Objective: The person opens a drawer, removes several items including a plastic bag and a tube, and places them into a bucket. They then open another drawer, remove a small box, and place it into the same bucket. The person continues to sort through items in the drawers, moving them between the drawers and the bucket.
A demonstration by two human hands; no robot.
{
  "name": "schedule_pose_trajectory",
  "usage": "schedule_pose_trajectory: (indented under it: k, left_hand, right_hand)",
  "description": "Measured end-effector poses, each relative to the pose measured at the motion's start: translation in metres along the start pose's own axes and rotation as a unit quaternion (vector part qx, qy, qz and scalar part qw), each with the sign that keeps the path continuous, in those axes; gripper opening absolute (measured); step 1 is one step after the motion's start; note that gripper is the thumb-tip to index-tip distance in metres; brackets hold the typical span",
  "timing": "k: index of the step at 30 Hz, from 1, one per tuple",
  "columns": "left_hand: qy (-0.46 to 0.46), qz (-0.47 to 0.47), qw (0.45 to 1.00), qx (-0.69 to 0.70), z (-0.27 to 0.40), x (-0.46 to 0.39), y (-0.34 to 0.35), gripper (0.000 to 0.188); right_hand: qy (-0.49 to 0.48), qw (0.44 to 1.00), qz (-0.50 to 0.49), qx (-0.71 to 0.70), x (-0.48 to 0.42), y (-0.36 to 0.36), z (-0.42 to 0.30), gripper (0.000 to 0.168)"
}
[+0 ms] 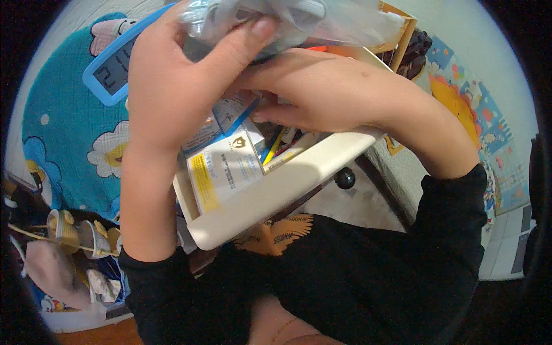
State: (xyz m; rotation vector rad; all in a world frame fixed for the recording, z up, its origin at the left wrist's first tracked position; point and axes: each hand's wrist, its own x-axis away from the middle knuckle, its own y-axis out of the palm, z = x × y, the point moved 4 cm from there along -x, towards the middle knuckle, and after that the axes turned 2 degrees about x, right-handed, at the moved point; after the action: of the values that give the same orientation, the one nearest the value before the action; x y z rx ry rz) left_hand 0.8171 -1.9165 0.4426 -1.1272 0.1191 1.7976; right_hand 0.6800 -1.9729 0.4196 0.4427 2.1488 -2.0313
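Note:
My left hand [177, 77] grips a clear plastic bag [297, 26] with pale items inside, its thumb pressed over the near side. Below it, my right hand [310, 92] reaches into an open cream-coloured drawer [293, 172], wrist above the front panel. Its fingertips are partly hidden behind my left hand and the bag, so what they hold does not show. Inside the drawer lie a white and yellow printed box [226, 172], blue and white packaging [235, 114] and a yellow stick-like item [274, 144].
A blue-framed digital clock [110, 77] stands behind my left hand, near a teal quilted cloth [73, 108]. Small woven baskets [62, 230] are at the lower left. At right is a patterned blue sheet [491, 120]. A black ball-shaped knob [345, 177] shows beyond the drawer front.

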Motion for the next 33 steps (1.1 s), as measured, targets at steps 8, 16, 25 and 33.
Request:
schedule_pose_trajectory:
  k: [8, 16, 25, 33]
  left_hand:
    - [0.010, -0.004, 1.000, 0.000, -0.001, -0.001, 0.001, 0.043]
    - [0.072, -0.016, 0.996, 0.059, 0.005, -0.001, 0.006, 0.037]
    - [0.093, -0.017, 0.994, 0.048, 0.008, -0.003, 0.007, 0.036]
    - [0.123, -0.020, 0.992, 0.025, 0.006, -0.004, 0.006, 0.037]
  right_hand:
    - [-0.005, 0.996, -0.063, 0.069, -0.017, 0.021, 0.007, 0.039]
    - [0.006, 0.996, -0.064, 0.060, 0.002, 0.006, 0.006, 0.053]
    - [-0.035, 0.997, -0.065, 0.016, 0.002, -0.002, 0.010, 0.057]
    - [0.137, 0.985, -0.083, 0.060, 0.015, -0.010, 0.020, 0.057]
